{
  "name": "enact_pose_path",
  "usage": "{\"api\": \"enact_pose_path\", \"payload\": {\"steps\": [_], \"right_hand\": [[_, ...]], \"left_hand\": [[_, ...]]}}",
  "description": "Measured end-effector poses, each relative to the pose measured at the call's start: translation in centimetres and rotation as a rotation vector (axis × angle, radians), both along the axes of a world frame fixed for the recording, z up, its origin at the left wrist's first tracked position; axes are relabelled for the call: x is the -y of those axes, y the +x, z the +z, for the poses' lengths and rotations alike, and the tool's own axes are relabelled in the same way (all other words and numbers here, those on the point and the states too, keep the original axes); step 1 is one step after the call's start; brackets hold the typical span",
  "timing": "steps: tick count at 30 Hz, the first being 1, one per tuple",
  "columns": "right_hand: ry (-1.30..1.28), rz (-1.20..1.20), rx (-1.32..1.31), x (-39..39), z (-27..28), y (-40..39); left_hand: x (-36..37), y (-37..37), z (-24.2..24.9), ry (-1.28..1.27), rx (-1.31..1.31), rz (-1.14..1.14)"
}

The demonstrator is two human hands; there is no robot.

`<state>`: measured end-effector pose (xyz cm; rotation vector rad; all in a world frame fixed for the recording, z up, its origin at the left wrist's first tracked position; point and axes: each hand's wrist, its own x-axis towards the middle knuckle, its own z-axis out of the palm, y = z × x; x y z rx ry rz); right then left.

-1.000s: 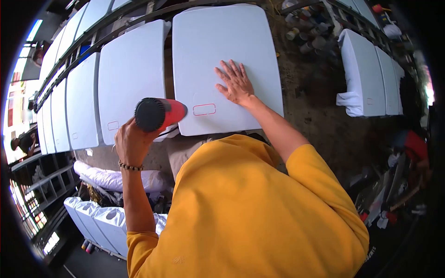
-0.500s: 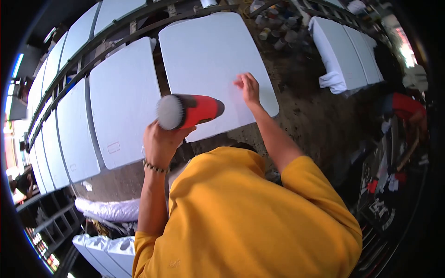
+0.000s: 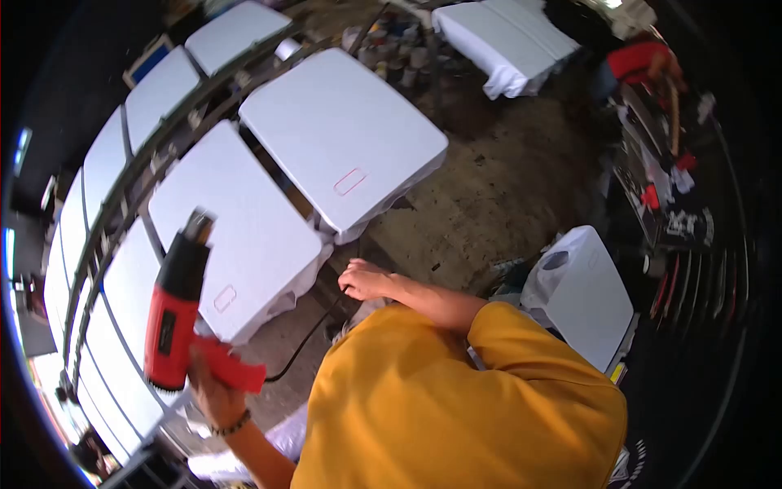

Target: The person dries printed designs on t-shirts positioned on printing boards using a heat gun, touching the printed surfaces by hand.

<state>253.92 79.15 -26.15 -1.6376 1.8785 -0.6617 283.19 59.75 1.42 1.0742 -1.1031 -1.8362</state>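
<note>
My left hand (image 3: 213, 395) grips the handle of a red and black heat gun (image 3: 173, 314), its metal nozzle tilted upward over the white fabric-covered boards. From the handle a black power cord (image 3: 303, 345) runs up to my right hand (image 3: 366, 279), whose fingers are closed around it. Beyond the hands lies a white fabric-covered board (image 3: 342, 122) with a small red outlined rectangle near its front edge. Beside it, behind the heat gun, is another white fabric-covered board (image 3: 236, 220) with a similar red outline. Loose cloth hangs from the near edges of both.
More white boards line a dark metal rail (image 3: 163, 134) on the left. A white cloth-covered board (image 3: 582, 297) stands at my right. Several paint pots (image 3: 399, 53) sit at the back. A person in a red top (image 3: 639, 61) is at the far right, near a cluttered dark bench.
The heat gun has swung left and its nozzle now points up. My right hand has come down off the board onto the cord. My view has shifted, bringing the red outlines into sight.
</note>
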Motion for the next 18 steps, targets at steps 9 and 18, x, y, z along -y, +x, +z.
{"api": "enact_pose_path", "payload": {"steps": [9, 18], "right_hand": [[0.091, -0.690, -0.135, -14.8, -11.7, -14.3], [0.099, -0.942, 0.032, -27.6, -18.2, -24.0]], "left_hand": [[-0.8, 4.9, -2.0, 0.062, 0.057, -0.067], [-6.9, -7.2, 0.3, 0.025, 0.382, -0.110]]}}
